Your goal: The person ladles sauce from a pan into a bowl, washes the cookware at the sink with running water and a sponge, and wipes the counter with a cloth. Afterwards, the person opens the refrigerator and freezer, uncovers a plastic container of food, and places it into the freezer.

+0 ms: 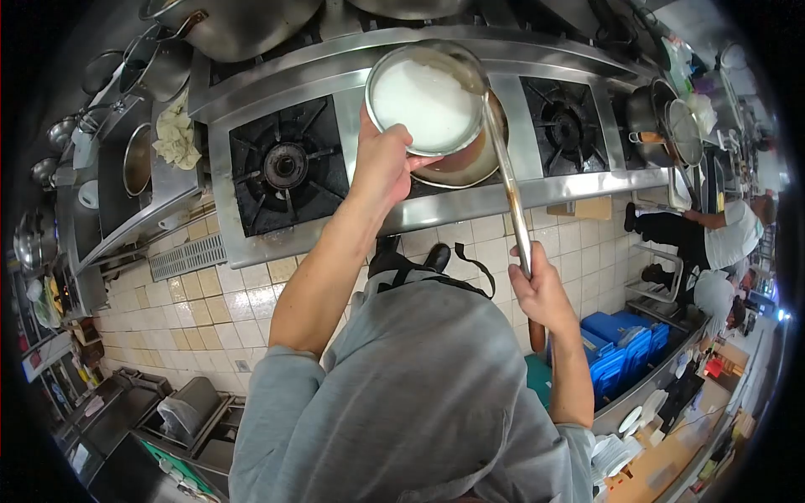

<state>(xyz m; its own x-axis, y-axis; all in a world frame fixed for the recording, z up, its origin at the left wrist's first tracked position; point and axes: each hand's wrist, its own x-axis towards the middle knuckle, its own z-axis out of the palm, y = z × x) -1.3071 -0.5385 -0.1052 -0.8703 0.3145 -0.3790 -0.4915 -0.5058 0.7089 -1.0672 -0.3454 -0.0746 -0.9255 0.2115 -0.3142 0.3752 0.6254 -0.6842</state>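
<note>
Aloft, bowl over pan, tool crossing stove edge, burners flanking

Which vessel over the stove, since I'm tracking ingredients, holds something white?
The bowl in the left hand; the pan partly hidden beneath it looks brownish inside instead.

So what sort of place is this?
Most likely a restaurant or other commercial kitchen: there's a long steel range with gas burners, large metal pots, and a floor drain grate.

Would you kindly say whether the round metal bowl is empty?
Not empty: white contents show inside the round metal bowl; fill depth unclear.
</note>
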